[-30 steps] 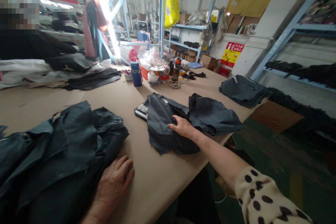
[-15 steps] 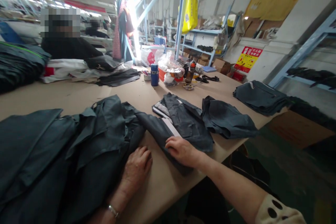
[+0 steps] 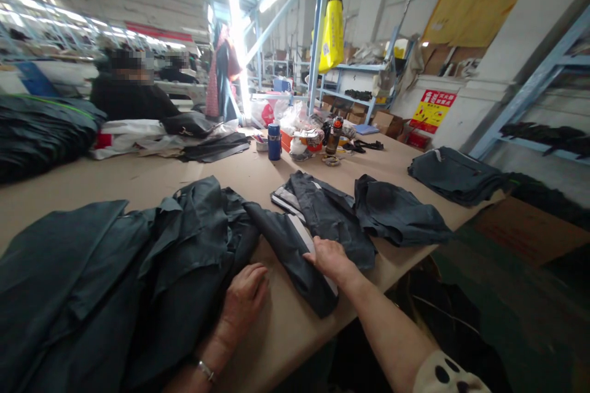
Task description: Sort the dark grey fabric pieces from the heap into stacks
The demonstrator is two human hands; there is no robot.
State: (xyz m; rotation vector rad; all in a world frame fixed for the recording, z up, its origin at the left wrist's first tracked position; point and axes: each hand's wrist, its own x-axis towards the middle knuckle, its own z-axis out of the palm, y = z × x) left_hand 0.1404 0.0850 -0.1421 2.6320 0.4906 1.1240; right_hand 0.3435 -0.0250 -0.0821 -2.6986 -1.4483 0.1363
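Note:
My right hand (image 3: 328, 256) rests palm down on a dark grey-green sleeve-like garment piece (image 3: 286, 252) with a pale grey strip (image 3: 300, 230) along it. The thumb is spread from the fingers at the strip's edge. My left hand (image 3: 246, 295) lies on the table beside a large crumpled dark garment (image 3: 184, 258), its fingers loosely bent and holding nothing visible. The dark piece joins or overlaps this garment near its upper end; I cannot tell which. Just beyond my right hand is another folded dark piece (image 3: 327, 212), with pale strips at its left end.
A folded dark piece (image 3: 399, 215) and a neat dark stack (image 3: 456, 175) lie to the right on the tan table (image 3: 157, 181). Farther back stand a blue flask (image 3: 274, 142) and a bottle (image 3: 334, 138). A dark cloth pile (image 3: 41, 135) is at left, with people beyond.
My right hand has shifted slightly right and its thumb now stands apart, showing more of the grey strip. My left hand stays almost where it was. The view has tilted up a little.

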